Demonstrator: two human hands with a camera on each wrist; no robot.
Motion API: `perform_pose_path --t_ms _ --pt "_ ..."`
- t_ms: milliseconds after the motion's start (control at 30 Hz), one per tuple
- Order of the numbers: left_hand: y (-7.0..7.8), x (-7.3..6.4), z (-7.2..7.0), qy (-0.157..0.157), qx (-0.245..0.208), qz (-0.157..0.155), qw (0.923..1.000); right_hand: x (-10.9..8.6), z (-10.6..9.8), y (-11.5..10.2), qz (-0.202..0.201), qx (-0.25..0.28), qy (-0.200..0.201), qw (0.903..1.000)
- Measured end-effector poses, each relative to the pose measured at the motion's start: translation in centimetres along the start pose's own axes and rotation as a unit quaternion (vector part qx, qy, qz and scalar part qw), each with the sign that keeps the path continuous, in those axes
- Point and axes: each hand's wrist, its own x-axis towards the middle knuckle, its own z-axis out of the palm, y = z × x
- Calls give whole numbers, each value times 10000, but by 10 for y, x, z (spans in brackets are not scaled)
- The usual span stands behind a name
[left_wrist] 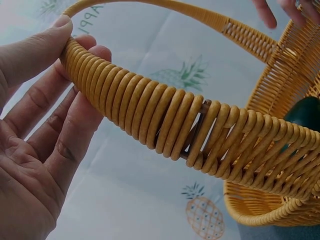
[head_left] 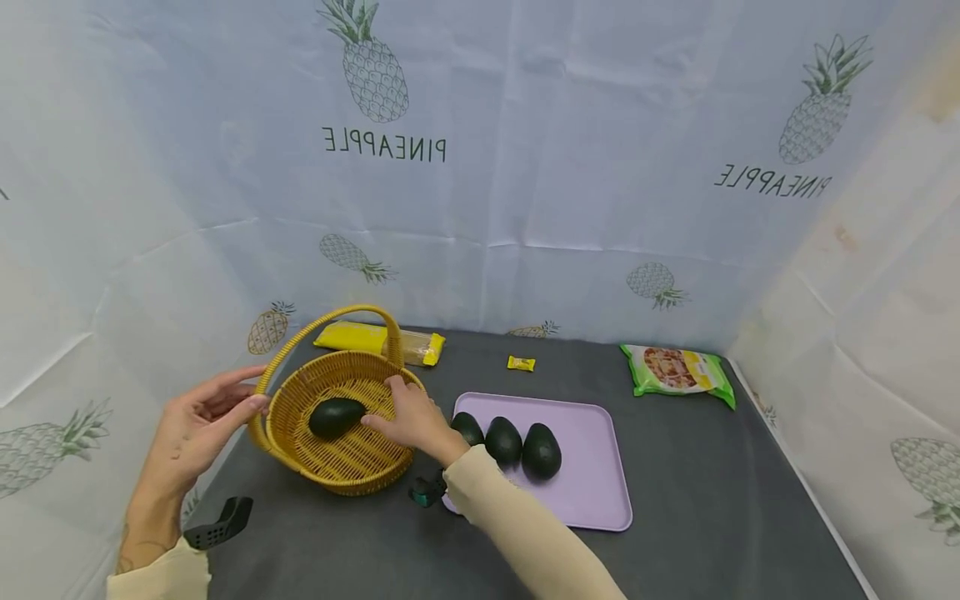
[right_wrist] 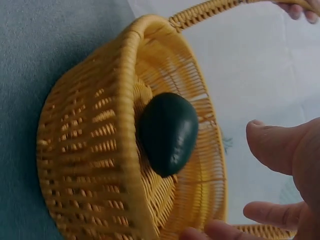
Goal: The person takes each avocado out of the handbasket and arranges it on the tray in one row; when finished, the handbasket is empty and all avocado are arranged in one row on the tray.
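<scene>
A yellow wicker basket (head_left: 341,482) with an arched handle stands at the left of the table. One dark green avocado (head_left: 336,417) lies inside it, also seen in the right wrist view as a glossy avocado (right_wrist: 169,134). My left hand (head_left: 197,425) pinches the basket handle (left_wrist: 135,107) between thumb and fingers. Over the basket's right side reaches my right hand (head_left: 415,417), its fingers apart and holding nothing in the right wrist view. Beside the basket, several avocados (head_left: 542,452) sit in a row on a lilac tray (head_left: 592,492), partly hidden by my right forearm.
Behind the basket lies a yellow packet (head_left: 352,336) with a clear section. A small yellow wrapped piece (head_left: 521,363) is near the back edge. A green snack packet (head_left: 678,372) lies at the back right. Pineapple-print curtain (head_left: 525,192) surrounds the dark grey table (head_left: 697,492).
</scene>
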Motion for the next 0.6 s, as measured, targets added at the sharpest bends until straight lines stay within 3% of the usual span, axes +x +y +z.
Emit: perform_pose_path --t_ms 600 --pt "-2 0 -2 59 -99 102 9999 24 34 -25 -9 -96 -570 9983"
